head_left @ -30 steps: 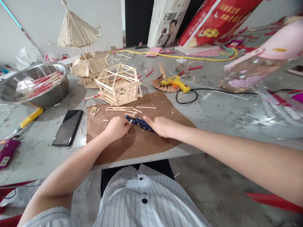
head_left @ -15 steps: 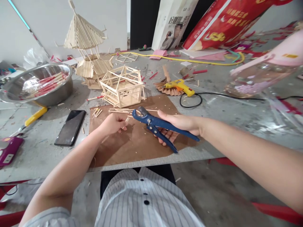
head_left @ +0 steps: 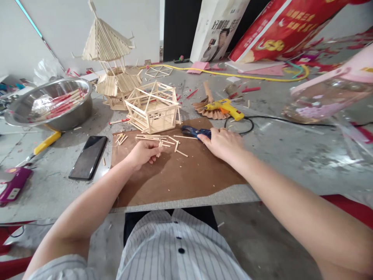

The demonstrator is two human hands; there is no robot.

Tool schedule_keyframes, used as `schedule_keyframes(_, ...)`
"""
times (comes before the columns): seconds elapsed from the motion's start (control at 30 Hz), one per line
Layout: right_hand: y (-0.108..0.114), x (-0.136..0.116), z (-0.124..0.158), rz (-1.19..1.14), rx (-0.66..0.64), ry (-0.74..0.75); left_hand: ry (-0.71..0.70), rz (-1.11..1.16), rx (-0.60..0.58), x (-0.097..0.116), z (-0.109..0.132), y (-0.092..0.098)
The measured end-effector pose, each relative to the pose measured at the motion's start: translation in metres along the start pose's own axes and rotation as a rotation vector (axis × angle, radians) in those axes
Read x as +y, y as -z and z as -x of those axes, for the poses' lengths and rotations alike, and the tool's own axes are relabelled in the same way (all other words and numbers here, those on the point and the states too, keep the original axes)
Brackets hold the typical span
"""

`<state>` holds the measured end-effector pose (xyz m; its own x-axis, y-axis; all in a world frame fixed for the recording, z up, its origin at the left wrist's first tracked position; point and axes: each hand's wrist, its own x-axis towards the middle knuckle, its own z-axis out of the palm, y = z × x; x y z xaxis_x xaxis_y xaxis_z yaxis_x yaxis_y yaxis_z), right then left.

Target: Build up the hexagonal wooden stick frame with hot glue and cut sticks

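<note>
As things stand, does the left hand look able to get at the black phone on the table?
Probably yes: the phone lies flat just left of the left hand, with only bare table between them.

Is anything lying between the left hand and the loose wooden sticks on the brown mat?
Nothing visible. The left hand already pinches one short wooden stick, and the other loose sticks lie just beyond its fingertips on the brown mat.

My striped shirt and bare arms

I wear a white shirt with thin dark stripes and dark buttons, short sleeves; my forearms and hands are uncovered.
</note>
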<state>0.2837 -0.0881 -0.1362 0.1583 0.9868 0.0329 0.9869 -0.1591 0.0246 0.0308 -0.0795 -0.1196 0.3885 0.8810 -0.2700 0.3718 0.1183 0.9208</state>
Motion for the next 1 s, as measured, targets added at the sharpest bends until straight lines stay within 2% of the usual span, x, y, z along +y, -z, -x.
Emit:
schedule_keyframes(0.07, -0.006, -0.003, 0.002, -0.006, 0.114, 0.060, 0.013, 0.018, -0.006, 0.000, 0.000, 0.000)
schedule_keyframes(0.17, -0.002, -0.014, 0.006, -0.063, 0.248, 0.297, 0.011, 0.052, -0.002, 0.000, 0.000, -0.001)
schedule_keyframes(0.23, 0.005, -0.027, 0.008, -0.086, 0.249, 0.508, 0.004, 0.070, 0.003, -0.001, 0.000, -0.002)
schedule_keyframes(0.3, 0.012, -0.041, 0.009, -0.050, 0.198, 0.676, -0.008, 0.080, 0.005, -0.002, 0.000, -0.003)
schedule_keyframes(0.4, 0.018, -0.057, 0.006, 0.011, 0.111, 0.782, -0.031, 0.086, 0.007, -0.003, -0.001, -0.003)
schedule_keyframes(0.47, 0.018, -0.061, 0.003, -0.021, 0.076, 0.749, -0.040, 0.103, 0.021, -0.004, -0.001, -0.002)
schedule_keyframes(0.53, 0.018, -0.062, -0.001, -0.175, 0.061, 0.667, -0.049, 0.146, 0.047, -0.005, -0.002, -0.003)
schedule_keyframes(0.63, 0.015, -0.067, -0.003, -0.689, -0.018, 0.537, -0.076, 0.201, 0.089, -0.005, -0.003, -0.003)
schedule_keyframes(0.7, 0.011, -0.072, -0.001, -1.061, -0.146, 0.458, -0.097, 0.211, 0.106, -0.006, -0.004, -0.005)
schedule_keyframes(0.77, 0.007, -0.077, 0.002, -1.293, -0.270, 0.393, -0.109, 0.208, 0.119, -0.007, -0.005, -0.006)
schedule_keyframes(0.83, 0.003, -0.081, 0.006, -1.378, -0.328, 0.357, -0.113, 0.194, 0.121, -0.008, -0.005, -0.007)
schedule_keyframes(1.0, -0.001, -0.080, 0.010, -1.338, -0.312, 0.357, -0.102, 0.135, 0.106, -0.007, -0.005, -0.010)
